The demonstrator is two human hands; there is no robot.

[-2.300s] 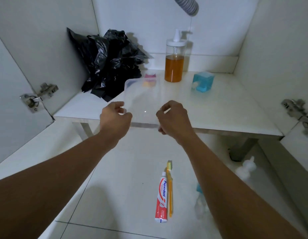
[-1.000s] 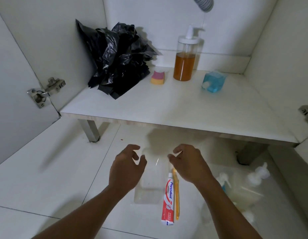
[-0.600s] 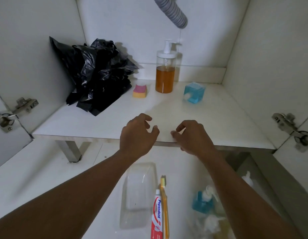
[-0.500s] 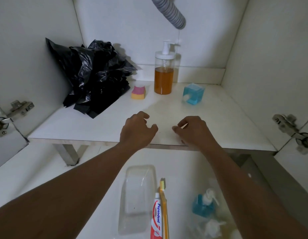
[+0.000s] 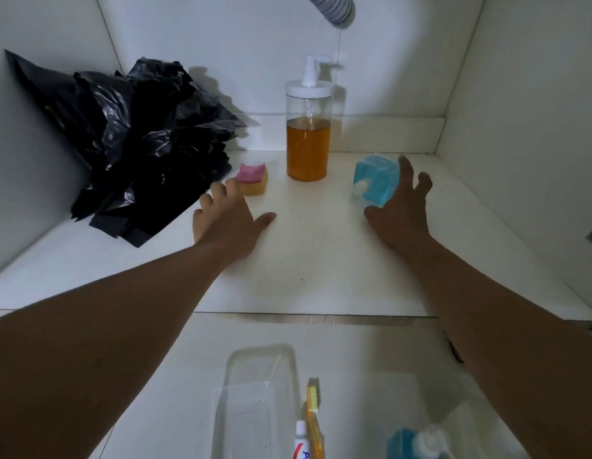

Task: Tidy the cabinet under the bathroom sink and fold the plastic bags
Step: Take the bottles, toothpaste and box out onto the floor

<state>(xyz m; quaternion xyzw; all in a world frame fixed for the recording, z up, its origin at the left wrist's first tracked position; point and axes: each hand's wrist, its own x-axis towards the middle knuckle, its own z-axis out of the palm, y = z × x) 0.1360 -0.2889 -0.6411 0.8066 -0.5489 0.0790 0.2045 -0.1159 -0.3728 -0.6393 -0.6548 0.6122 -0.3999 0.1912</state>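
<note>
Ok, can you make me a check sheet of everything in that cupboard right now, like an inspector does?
Surface: white shelf, bare in the middle.
Job's things: black plastic bags crumpled in the back left corner, unfolded; pump bottle of amber liquid upright at the back; blue bottle lying on its side; sponge beside the bags.
Clutter: on the floor below, a clear container, with a toothbrush and toothpaste beside it; second blue bottle at the picture's edge.
Hands: left hand open, fingertips close by the sponge; right hand open, fingers spread by the blue bottle; neither grips anything.
Cables: nothing seen.
Surroundings: white cabinet walls; grey drain hose overhead.
</note>
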